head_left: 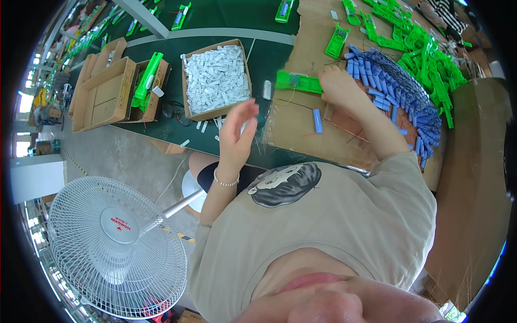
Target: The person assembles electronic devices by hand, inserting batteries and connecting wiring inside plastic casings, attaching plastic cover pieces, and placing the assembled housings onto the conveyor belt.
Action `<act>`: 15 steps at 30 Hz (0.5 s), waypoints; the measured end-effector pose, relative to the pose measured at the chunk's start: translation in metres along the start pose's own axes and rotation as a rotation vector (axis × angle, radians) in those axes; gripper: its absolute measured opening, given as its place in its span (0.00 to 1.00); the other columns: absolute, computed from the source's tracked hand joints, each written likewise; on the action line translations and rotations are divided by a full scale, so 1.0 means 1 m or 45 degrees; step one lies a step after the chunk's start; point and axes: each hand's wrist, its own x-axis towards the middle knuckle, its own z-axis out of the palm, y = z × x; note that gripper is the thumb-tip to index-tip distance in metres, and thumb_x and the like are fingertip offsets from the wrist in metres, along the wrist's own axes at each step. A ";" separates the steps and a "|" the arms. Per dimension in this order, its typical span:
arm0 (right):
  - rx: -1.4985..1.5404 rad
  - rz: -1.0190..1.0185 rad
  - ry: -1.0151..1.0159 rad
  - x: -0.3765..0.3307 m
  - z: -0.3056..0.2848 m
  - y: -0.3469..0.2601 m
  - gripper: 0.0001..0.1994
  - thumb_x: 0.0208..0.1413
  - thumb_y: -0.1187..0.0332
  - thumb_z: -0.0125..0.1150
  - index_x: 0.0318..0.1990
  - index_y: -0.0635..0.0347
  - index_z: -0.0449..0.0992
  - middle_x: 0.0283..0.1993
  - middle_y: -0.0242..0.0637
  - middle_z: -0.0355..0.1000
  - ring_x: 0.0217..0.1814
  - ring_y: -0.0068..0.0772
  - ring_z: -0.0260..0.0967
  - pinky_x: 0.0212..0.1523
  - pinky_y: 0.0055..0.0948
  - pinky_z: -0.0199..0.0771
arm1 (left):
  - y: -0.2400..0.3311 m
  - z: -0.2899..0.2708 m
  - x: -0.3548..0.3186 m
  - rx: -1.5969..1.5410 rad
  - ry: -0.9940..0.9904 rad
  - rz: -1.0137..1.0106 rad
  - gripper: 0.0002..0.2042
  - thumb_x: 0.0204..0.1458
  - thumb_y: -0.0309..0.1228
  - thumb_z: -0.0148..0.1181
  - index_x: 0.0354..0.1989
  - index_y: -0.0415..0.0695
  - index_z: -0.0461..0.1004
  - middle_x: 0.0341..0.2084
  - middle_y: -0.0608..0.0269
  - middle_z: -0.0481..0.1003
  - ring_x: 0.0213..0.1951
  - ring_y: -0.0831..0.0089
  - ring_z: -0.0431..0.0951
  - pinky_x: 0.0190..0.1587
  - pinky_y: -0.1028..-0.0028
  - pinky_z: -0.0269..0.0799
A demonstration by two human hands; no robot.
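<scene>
My right hand (342, 86) is closed on the right end of a bright green plastic housing (306, 83), which lies crosswise over the cardboard sheet. A thin yellow wire (291, 97) loops out of the housing, whose left end is smeared. My left hand (238, 132) is raised at the table's front edge with fingers apart and nothing visible in it. Just beyond it stands a cardboard box (185, 89) full of small white plastic pieces (215, 78). Between my hands lies a small white part (267, 90). A blue cylindrical cell (318, 121) with red wire rests nearer me.
To the right, many wired blue cells (377, 81) form a heap, with green housings (425, 59) piled behind. Cardboard boxes (102, 94) stand at the left, one holding a green housing (148, 81). A white fan (116, 242) is at lower left. Housings line the far belt (215, 16).
</scene>
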 end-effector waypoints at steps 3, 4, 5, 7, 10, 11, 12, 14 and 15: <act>-0.097 -0.212 0.174 -0.004 -0.036 -0.007 0.12 0.37 0.73 0.63 0.34 0.61 0.76 0.38 0.42 0.70 0.46 0.41 0.68 0.43 0.38 0.71 | 0.025 0.010 0.041 0.541 -0.158 0.496 0.20 0.50 0.23 0.56 0.54 0.37 0.67 0.41 0.54 0.75 0.46 0.66 0.74 0.50 0.74 0.66; -0.176 -0.261 0.169 -0.003 -0.048 -0.010 0.12 0.37 0.72 0.63 0.34 0.61 0.75 0.42 0.43 0.69 0.50 0.41 0.66 0.47 0.36 0.69 | 0.025 0.016 0.054 0.538 -0.161 0.492 0.20 0.50 0.23 0.56 0.54 0.37 0.67 0.41 0.54 0.75 0.46 0.66 0.74 0.50 0.74 0.66; -0.250 -0.323 0.167 0.000 -0.061 -0.014 0.12 0.36 0.72 0.62 0.33 0.62 0.74 0.46 0.44 0.68 0.55 0.41 0.64 0.51 0.35 0.67 | 0.026 0.022 0.064 0.621 -0.197 0.535 0.22 0.49 0.23 0.56 0.55 0.37 0.65 0.41 0.54 0.75 0.48 0.66 0.73 0.51 0.72 0.66; -0.266 -0.630 0.488 0.000 -0.090 -0.020 0.11 0.39 0.72 0.59 0.35 0.60 0.75 0.51 0.43 0.67 0.61 0.39 0.60 0.57 0.36 0.63 | 0.022 0.029 0.077 0.709 -0.244 0.580 0.24 0.49 0.24 0.56 0.57 0.37 0.64 0.42 0.53 0.74 0.50 0.66 0.72 0.53 0.70 0.65; -0.312 -0.787 0.635 0.000 -0.135 -0.037 0.14 0.40 0.71 0.58 0.39 0.57 0.76 0.56 0.41 0.66 0.67 0.39 0.55 0.63 0.36 0.58 | 0.007 0.029 0.084 0.739 -0.480 0.394 0.24 0.52 0.26 0.55 0.58 0.37 0.60 0.43 0.54 0.74 0.50 0.65 0.72 0.52 0.69 0.66; -0.370 -0.842 0.595 -0.002 -0.150 -0.041 0.26 0.44 0.68 0.61 0.54 0.50 0.64 0.65 0.43 0.49 0.69 0.44 0.49 0.63 0.46 0.53 | 0.005 0.029 0.084 0.517 -0.557 0.233 0.24 0.52 0.29 0.55 0.58 0.38 0.60 0.42 0.54 0.74 0.48 0.66 0.74 0.51 0.70 0.67; -0.428 -0.899 0.554 -0.003 -0.158 -0.043 0.40 0.47 0.64 0.65 0.68 0.43 0.51 0.74 0.45 0.31 0.72 0.48 0.43 0.64 0.56 0.49 | 0.000 0.027 0.083 0.293 -0.628 0.069 0.24 0.53 0.32 0.56 0.58 0.38 0.59 0.41 0.55 0.75 0.46 0.66 0.75 0.49 0.71 0.68; -0.311 -0.863 0.706 0.003 -0.145 -0.037 0.29 0.44 0.66 0.64 0.57 0.47 0.63 0.64 0.41 0.49 0.69 0.43 0.50 0.64 0.46 0.52 | -0.014 0.026 0.079 0.178 -0.647 0.083 0.23 0.56 0.32 0.53 0.59 0.39 0.58 0.45 0.54 0.73 0.46 0.67 0.75 0.50 0.71 0.68; -0.186 -0.830 0.854 0.008 -0.135 -0.037 0.20 0.41 0.68 0.62 0.46 0.51 0.75 0.55 0.36 0.67 0.66 0.38 0.57 0.63 0.36 0.56 | -0.016 0.027 0.074 -0.105 -0.614 0.055 0.22 0.57 0.32 0.50 0.60 0.41 0.56 0.46 0.54 0.71 0.46 0.65 0.75 0.48 0.69 0.70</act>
